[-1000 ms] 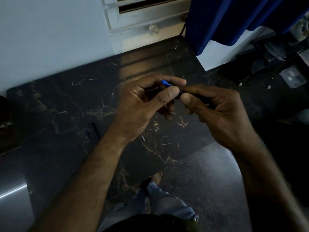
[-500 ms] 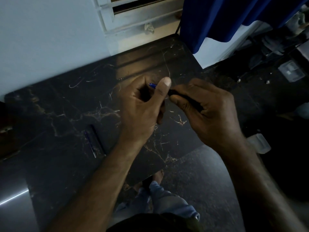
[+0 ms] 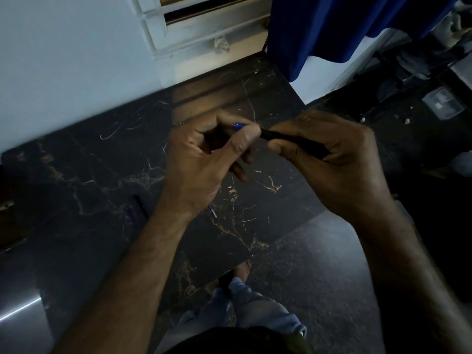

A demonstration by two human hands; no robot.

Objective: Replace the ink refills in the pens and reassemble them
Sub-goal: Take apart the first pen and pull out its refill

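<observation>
Above a dark marble counter (image 3: 107, 180) my two hands meet at one pen. My right hand (image 3: 332, 159) grips the black pen barrel (image 3: 288, 137), which points left. My left hand (image 3: 204, 159) pinches a blue piece (image 3: 238, 126) at the barrel's left end between thumb and forefinger; only its short blue tip shows. On the counter under my left forearm lie a dark pen part with a blue refill (image 3: 132, 209) and a thin pale refill end (image 3: 213, 212).
A white wall and window frame (image 3: 204, 29) rise behind the counter. A blue curtain (image 3: 332, 26) hangs at the upper right. The dark floor (image 3: 319, 264) lies beyond the counter's right edge, with a clear plastic box (image 3: 443, 103) far right. My feet show below.
My left thumb has shifted along the blue piece and the hands have stayed joined at the pen. The view has drifted slightly, so the counter sits a little differently in frame.
</observation>
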